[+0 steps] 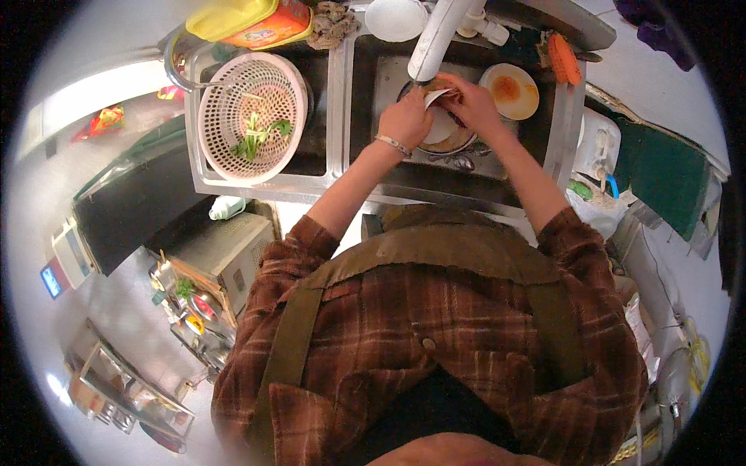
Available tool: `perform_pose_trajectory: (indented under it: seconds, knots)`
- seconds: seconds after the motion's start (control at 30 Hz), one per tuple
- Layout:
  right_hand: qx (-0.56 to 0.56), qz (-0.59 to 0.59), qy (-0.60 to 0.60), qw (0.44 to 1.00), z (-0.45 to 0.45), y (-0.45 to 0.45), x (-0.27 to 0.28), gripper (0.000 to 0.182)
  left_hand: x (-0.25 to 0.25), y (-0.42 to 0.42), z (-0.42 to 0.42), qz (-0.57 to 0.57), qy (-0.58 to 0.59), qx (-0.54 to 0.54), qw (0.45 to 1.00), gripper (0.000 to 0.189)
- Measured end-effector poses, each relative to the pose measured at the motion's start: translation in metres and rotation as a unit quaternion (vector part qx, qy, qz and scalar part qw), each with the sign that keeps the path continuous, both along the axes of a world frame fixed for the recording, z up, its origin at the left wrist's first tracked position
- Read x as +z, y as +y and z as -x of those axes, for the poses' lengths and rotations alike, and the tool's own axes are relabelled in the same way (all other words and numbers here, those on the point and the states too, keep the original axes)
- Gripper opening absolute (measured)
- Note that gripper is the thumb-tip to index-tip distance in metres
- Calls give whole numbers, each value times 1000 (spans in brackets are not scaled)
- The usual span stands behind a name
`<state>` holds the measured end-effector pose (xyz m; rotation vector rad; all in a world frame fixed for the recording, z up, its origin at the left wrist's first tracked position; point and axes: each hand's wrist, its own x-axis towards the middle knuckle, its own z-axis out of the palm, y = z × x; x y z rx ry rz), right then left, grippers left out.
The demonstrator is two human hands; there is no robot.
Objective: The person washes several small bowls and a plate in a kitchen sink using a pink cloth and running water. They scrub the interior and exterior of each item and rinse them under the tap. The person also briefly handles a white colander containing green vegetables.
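Note:
In the right basin of a steel double sink, my left hand (408, 119) grips a thin white dish (436, 98), seen nearly edge-on. My right hand (471, 103) is on the same dish from the other side, its fingertips partly hidden. Both hands are just below the end of a white faucet spout (434, 49). Beneath them is a round bowl (451, 145) with pale contents, largely covered by my hands. Several metal spoons (461, 162) lie by its near rim. A white bowl with orange residue (510, 91) stands right of my right hand.
A pinkish-white colander (210, 128) with green leafy stalks (253, 137) sits over the left basin. An orange scrubber (564, 60) lies at the right rim. Behind the sink are a white bowl (396, 18), a brown scouring wad (331, 26) and a yellow-and-orange container (256, 26).

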<state>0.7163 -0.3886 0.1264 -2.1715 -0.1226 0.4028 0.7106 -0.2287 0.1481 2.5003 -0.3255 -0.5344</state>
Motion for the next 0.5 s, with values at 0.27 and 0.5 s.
perform_pose_trajectory:
  seconds: [0.27,0.5]
  knots:
    - [-391,-571,170,702,35,37,-48,40,8,-23,12,193,-141,105,965,35]
    - [77,49,-112,990,-11,-16,3,30,5,-1,-6,110,23,-11,994,33]
